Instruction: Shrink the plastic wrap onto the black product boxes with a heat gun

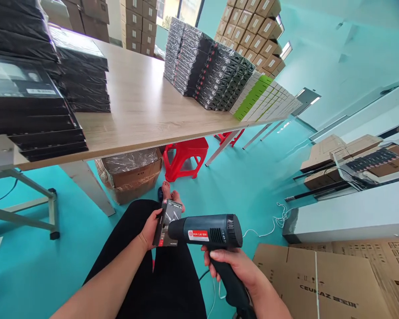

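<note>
My right hand (231, 263) is wrapped round the handle of a dark heat gun (202, 229) with a red and white label on its barrel. The nozzle points left, at a small dark product box (168, 223) with a printed front. My left hand (149, 228) grips that box by its left side and holds it upright over my lap. The nozzle overlaps the box's face, and I cannot tell whether the two touch. Part of the box's front is hidden behind the nozzle.
A wooden table (136, 106) carries stacks of dark boxes (83, 75), wrapped boxes (206, 66) and white-green boxes (262, 97). Below are an open carton (133, 175) and a red stool (186, 157). Flat cartons (319, 279) lean at right. A white cable (269, 228) crosses the floor.
</note>
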### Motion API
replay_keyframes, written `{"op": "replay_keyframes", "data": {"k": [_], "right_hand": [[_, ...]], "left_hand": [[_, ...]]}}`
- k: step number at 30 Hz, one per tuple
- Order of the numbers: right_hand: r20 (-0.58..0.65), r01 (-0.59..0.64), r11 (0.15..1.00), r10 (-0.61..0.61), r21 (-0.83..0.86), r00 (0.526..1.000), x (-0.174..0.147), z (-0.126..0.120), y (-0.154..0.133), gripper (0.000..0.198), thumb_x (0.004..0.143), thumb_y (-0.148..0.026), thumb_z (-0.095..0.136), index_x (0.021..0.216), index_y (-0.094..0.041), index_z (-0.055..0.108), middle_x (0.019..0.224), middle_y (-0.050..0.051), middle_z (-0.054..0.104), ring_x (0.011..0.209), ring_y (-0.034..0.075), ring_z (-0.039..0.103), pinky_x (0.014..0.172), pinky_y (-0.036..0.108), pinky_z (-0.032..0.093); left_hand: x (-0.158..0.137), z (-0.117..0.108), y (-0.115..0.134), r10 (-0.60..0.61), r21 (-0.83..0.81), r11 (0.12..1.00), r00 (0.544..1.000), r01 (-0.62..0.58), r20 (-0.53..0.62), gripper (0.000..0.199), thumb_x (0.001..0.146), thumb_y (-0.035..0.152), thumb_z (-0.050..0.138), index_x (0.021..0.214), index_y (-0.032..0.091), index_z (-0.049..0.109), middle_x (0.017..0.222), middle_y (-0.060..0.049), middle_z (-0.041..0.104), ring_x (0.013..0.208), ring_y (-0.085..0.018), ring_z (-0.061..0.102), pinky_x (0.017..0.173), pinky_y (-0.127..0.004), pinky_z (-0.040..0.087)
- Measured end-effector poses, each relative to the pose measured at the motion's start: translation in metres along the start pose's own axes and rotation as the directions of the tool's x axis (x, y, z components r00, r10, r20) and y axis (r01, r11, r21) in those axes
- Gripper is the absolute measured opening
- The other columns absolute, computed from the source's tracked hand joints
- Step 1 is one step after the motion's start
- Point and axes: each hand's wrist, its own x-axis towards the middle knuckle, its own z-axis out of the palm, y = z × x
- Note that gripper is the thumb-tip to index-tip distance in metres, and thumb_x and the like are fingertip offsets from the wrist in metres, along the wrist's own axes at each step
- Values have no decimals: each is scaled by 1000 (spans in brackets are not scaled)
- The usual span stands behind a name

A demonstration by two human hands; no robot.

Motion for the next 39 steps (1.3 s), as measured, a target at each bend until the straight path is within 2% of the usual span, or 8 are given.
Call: {"op": "replay_keyframes", "data": {"k": [4,10,14,16,20,26,32,39], "right_hand": [[-252,138,990,-132,4,959,-1,0,2,34,77,-37,67,99,-12,65,79,7,68,60,15,62,53,27,49],[50,-43,998,45,-34,998,-21,3,28,33,72,-33,73,95,-10,68,77,8,68,57,15,61,51,27,45],[-227,42,997,-27,62,973,-29,4,44,35,79,-39,67,102,-12,67,83,8,67,62,15,61,56,27,48],[-275,55,992,-21,116,961,-33,6,49,35,80,-38,65,104,-12,66,84,8,67,63,14,60,55,26,48],[-85,-57,983,73,172,994,-37,10,53,35,77,-33,68,104,-10,66,83,9,67,60,14,61,53,24,47],[-337,188,956,-105,224,936,-9,15,31,30,83,-36,61,103,-13,66,83,6,66,62,13,60,54,24,48],[18,1,995,-3,99,1000,-18,13,26,32,78,-28,67,104,-9,66,82,9,67,60,16,63,53,25,48],[-266,166,796,-7,582,964,-19,-12,50,30,87,-35,55,104,-12,64,84,5,62,64,11,56,55,20,46]], "left_hand": [[1,2,2,7,-9,1000,1000,-8,-25,44,79,51,54,95,12,67,86,-13,73,90,-32,68,79,-42,53],[2,1,9,251,-49,966,967,-254,-51,45,83,44,52,115,14,61,102,-10,71,102,-29,65,87,-39,51],[2,-1,15,316,-86,943,947,-321,-65,50,83,45,51,122,14,58,107,-11,70,104,-29,63,90,-40,49],[2,-1,15,314,-112,942,948,-317,-43,51,83,45,51,124,14,56,110,-11,69,106,-29,62,92,-41,48],[4,0,14,248,-60,967,969,-248,-11,52,83,47,50,122,14,58,108,-11,69,106,-30,62,90,-42,49],[8,-3,9,94,12,996,995,-94,-38,49,80,49,51,106,10,65,97,-14,72,97,-34,66,80,-44,53],[1,1,12,190,-52,980,982,-190,-18,47,82,46,50,116,15,62,106,-9,70,104,-29,64,85,-39,52],[3,-5,12,85,-36,996,996,-84,25,48,80,47,53,108,10,65,98,-14,72,97,-33,66,84,-43,51]]}}
